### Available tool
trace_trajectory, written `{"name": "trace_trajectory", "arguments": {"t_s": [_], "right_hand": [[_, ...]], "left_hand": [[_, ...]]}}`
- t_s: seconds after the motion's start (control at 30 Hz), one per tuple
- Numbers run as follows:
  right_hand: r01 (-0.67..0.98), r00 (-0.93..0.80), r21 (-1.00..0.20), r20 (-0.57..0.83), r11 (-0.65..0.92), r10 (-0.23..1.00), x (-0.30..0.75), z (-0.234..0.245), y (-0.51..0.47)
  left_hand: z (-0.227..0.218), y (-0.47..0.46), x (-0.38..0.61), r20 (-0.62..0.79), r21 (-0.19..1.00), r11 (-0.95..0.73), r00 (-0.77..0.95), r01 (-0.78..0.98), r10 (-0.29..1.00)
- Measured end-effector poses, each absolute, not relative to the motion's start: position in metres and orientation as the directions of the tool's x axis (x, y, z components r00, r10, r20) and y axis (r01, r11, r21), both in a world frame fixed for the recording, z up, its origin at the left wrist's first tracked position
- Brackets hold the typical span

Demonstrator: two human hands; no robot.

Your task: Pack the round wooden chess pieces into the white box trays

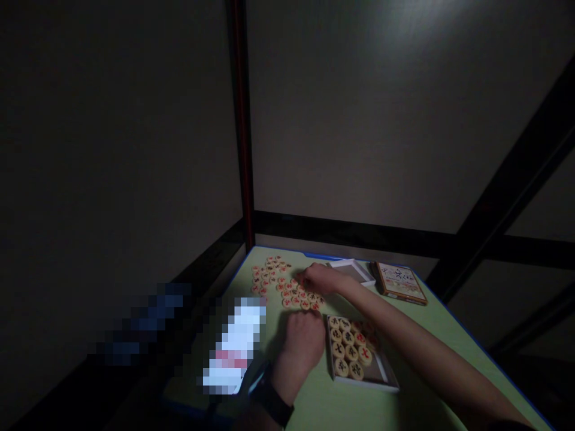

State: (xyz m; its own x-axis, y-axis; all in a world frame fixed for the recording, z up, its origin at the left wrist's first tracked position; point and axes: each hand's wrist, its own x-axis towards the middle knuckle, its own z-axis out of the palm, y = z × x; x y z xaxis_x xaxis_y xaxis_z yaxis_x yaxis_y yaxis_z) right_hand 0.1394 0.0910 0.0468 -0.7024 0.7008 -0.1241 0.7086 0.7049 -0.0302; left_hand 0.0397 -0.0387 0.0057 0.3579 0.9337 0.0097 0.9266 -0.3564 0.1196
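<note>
Round wooden Chinese chess pieces with red and black characters lie spread over the green table. At their right side my right hand reaches in, fingers bent and pinched at a piece, its fingertips partly hidden. My left hand, a dark watch on its wrist, is curled with knuckles up just in front of the pieces. Its fingertips are out of sight, so what they hold cannot be seen. To its right stands a shallow white box tray with several pieces laid flat in rows, part of it under my right forearm.
A glowing phone, blurred out, is at the left. Behind my right hand lies a white box part, beside a printed box near the table's right edge. Walls rise behind and to the left of the table.
</note>
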Motion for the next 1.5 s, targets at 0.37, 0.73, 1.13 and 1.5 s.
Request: {"name": "trace_trajectory", "arguments": {"t_s": [0.37, 0.73, 1.13, 1.5], "right_hand": [[0.734, -0.673, -0.032, -0.172, 0.678, 0.720, 0.135, 0.053, 0.086], [0.721, -0.683, 0.007, -0.157, 0.693, 0.713, 0.134, 0.051, 0.082], [0.663, -0.749, -0.021, -0.047, 0.749, 0.661, 0.125, 0.061, 0.062], [0.553, -0.830, -0.017, -0.095, 0.833, 0.549, 0.114, 0.043, 0.051]], "left_hand": [[0.005, -0.039, 0.040, 0.016, 0.137, -0.347, 0.348, 0.928, 0.937], [0.007, -0.040, 0.039, 0.045, 0.121, -0.348, 0.345, 0.930, 0.937], [0.010, -0.041, 0.040, -0.013, 0.124, -0.367, 0.371, 0.922, 0.929], [0.012, -0.041, 0.039, -0.013, 0.133, -0.363, 0.368, 0.922, 0.930]]}}
